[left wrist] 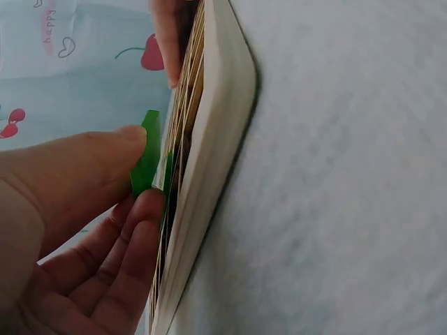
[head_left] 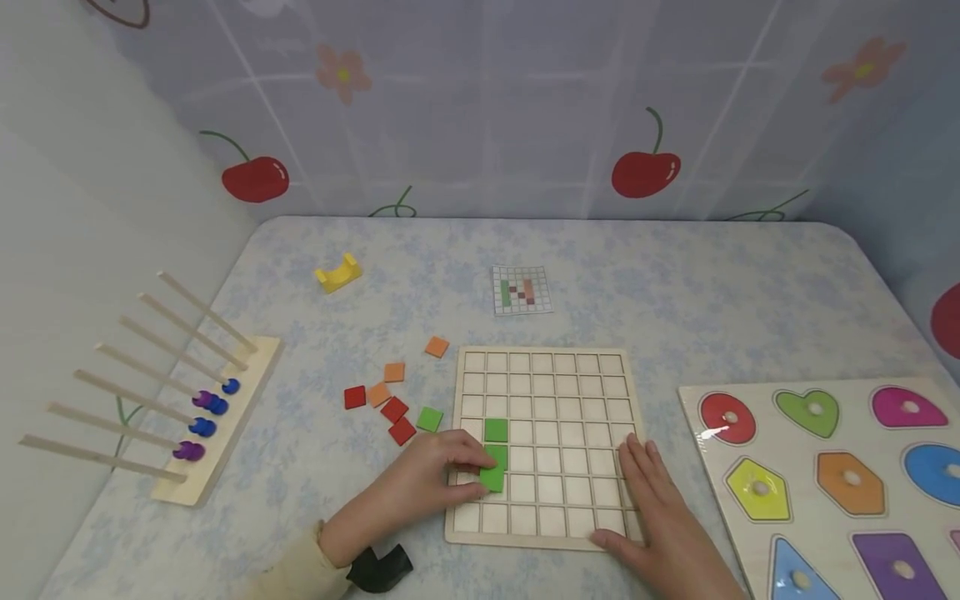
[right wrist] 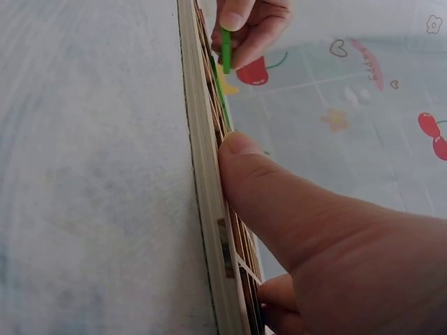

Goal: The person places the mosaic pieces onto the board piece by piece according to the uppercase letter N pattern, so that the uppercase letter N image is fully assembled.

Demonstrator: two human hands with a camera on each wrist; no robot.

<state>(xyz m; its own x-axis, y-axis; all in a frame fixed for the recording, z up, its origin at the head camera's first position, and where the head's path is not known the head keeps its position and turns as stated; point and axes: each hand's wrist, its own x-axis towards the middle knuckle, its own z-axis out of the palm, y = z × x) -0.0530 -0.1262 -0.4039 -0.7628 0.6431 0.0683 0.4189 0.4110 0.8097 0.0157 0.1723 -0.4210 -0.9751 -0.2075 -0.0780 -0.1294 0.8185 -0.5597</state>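
Nearest, a dark object (head_left: pixel 380 569), its kind not to be told, is seen beside the pale sleeve (head_left: pixel 300 557). The right hand (head_left: pixel 671 529) is laid flat at the near right corner of the wooden grid board (head_left: pixel 551 433), its fingers extended over the right rim and its thumb spread apart from them on the near rim. By the left hand (head_left: pixel 442 468) a green tile (head_left: pixel 492 481) is pinched between thumb and fingers; in the wrist views it is held tilted just above the board. Just beyond it, a second green tile (head_left: pixel 496 430) is set in the second column from the left. To the right, a shape puzzle (head_left: pixel 802 452) with knobbed pieces is cut off by the frame. Left of the board, three red tiles (head_left: pixel 393 409), three orange tiles (head_left: pixel 393 372) and a loose green tile (head_left: pixel 430 418) are scattered; farther left, a rod stand (head_left: pixel 223 437) is threaded with blue and purple beads. Beyond the board, a pattern card (head_left: pixel 522 290) and a yellow piece (head_left: pixel 339 273) are laid on the table, backed by a cherry-printed curtain (head_left: pixel 480 108)
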